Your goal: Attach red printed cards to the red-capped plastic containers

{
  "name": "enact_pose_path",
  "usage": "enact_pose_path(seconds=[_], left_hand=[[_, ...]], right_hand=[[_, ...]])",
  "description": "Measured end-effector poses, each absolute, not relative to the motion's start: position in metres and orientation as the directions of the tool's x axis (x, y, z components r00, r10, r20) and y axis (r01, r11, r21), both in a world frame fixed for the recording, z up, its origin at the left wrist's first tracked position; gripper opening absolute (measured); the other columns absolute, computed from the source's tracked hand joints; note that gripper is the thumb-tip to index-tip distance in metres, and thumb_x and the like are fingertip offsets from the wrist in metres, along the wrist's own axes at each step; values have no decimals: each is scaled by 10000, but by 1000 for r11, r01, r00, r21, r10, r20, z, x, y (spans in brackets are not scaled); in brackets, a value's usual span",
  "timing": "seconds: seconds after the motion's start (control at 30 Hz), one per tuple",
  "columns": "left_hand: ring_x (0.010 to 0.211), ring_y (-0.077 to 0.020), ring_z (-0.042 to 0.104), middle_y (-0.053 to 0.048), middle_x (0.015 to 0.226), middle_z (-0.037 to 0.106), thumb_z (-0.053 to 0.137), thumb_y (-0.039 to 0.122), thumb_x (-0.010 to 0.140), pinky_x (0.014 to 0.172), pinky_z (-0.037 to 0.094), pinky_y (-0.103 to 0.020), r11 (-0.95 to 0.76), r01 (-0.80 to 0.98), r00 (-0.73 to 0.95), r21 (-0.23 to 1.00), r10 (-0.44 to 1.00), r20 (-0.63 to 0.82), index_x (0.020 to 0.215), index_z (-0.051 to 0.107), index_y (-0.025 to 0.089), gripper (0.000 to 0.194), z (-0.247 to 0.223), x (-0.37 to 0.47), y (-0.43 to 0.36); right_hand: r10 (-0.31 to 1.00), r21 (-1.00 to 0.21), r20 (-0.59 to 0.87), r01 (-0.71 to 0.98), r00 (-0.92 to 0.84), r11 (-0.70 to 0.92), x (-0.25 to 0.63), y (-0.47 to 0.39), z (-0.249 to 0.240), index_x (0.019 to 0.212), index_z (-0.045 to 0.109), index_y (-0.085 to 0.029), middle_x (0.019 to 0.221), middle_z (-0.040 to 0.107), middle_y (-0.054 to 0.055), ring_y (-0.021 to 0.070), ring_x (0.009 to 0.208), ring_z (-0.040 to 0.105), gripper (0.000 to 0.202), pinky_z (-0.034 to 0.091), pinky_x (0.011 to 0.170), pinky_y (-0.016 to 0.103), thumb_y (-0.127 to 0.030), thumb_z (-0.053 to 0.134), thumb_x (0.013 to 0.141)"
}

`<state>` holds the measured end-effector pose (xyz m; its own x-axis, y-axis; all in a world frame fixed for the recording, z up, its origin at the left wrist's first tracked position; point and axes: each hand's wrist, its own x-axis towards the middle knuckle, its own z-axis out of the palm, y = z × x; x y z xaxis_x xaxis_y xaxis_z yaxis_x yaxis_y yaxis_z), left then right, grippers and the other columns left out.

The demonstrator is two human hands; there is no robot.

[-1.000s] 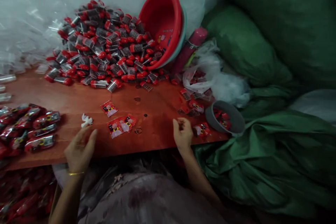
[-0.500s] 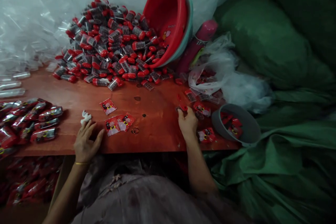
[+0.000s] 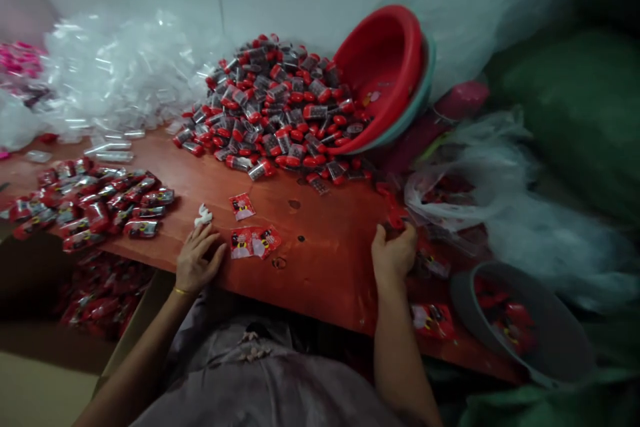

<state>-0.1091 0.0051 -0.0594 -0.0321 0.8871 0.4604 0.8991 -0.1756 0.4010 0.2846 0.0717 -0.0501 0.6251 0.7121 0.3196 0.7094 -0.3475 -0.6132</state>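
My left hand (image 3: 199,259) lies on the red-brown table (image 3: 325,267) with its fingers apart. Just past its fingertips is a small crumpled white scrap (image 3: 203,215). To its right lie printed red packets (image 3: 242,207), one alone and a pair (image 3: 253,242) side by side. Over at the table's right part, my right hand (image 3: 395,255) has its fingers curled, the thumb raised. At its fingertips is a shiny red piece (image 3: 393,203); blur hides whether it is pinched or only touched. More red packets (image 3: 433,320) lie beside the right wrist.
A heap of clear tubes with red caps (image 3: 280,107) spills from a tilted red basin (image 3: 380,73). Wrapped red tubes (image 3: 100,203) lie at left, before clear empty tubes (image 3: 125,73). At right stand a grey bowl (image 3: 555,340) of red packets and a plastic bag (image 3: 540,193).
The camera view has swung left, so the table appears shifted right and more shows at left. My left hand keeps its place by the white scrap. My right hand stays near the red piece.
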Motion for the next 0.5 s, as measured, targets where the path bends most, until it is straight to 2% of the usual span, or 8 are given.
enact_pose_path(seconds=[0.07,0.13,0.23,0.33,0.5], left_hand=[[1219,-291,510,-126,1183,647,575,374,793,1030,382,-478,-169,906,-37,389,882,470,964,671,205,259,-59,-108,4],[1205,-294,523,-139,1183,645,572,381,797,1027,380,-482,-161,914,-45,371,871,489,961,671,199,264,-59,-107,3],[1238,-296,490,-135,1212,630,555,373,814,1055,331,-496,-114,936,-73,334,863,499,987,664,205,264,-58,-105,1],[1285,-300,434,-106,1253,607,516,356,842,1071,284,-519,-3,947,-161,320,861,483,1072,644,230,291,-54,-107,5],[1319,-332,376,-96,1328,549,513,390,841,1051,296,-525,71,948,-192,309,904,383,1190,597,236,391,-48,-125,28]], right_hand=[[687,-595,430,756,586,-273,278,64,-45,1255,443,-11,1153,540,275,362,1028,530,626,437,825,486,-418,525,788],[667,-556,513,801,540,-221,267,55,-39,1289,415,6,1111,544,278,348,973,537,688,456,785,474,-450,539,789],[677,-550,584,832,448,-76,245,44,-35,1309,423,-48,1048,561,227,229,688,545,668,486,623,392,-462,556,802],[784,-530,568,840,250,116,219,41,-37,1236,508,-129,1036,567,173,153,577,520,509,493,550,332,-456,516,846],[893,-537,446,778,-67,326,180,55,-45,1104,590,-170,1084,569,135,150,682,600,360,537,556,296,-426,475,880]])
